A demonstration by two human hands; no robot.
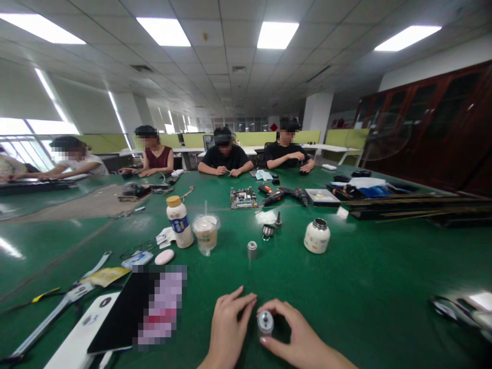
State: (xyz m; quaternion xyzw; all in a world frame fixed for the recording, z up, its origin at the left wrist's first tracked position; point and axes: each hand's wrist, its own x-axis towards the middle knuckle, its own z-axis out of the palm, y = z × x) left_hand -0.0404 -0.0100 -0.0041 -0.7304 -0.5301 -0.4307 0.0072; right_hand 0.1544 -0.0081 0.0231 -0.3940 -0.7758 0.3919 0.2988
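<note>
A small silver metal cylinder (265, 322) with dark holes in its top face stands between the thumb and fingers of my right hand (298, 333). Beside it on the left, my left hand (230, 325) is held with its fingers loosely stretched and nothing in them; its fingertips come near the cylinder without visibly touching it. Farther out on the green table (361, 297) is a similar small metal cylinder (252, 250), upright. Behind that lie a ring-shaped metal part (268, 231) and a small dark pointed part (278, 220).
A white jar (317, 237) stands open at right. At left are a capped bottle (179, 223), a plastic cup (206, 233), a pink oval object (164, 257), a tablet (119, 312) and a large wrench (57, 307). Power drills (284, 195) and a circuit board (243, 197) lie beyond; several people sit across.
</note>
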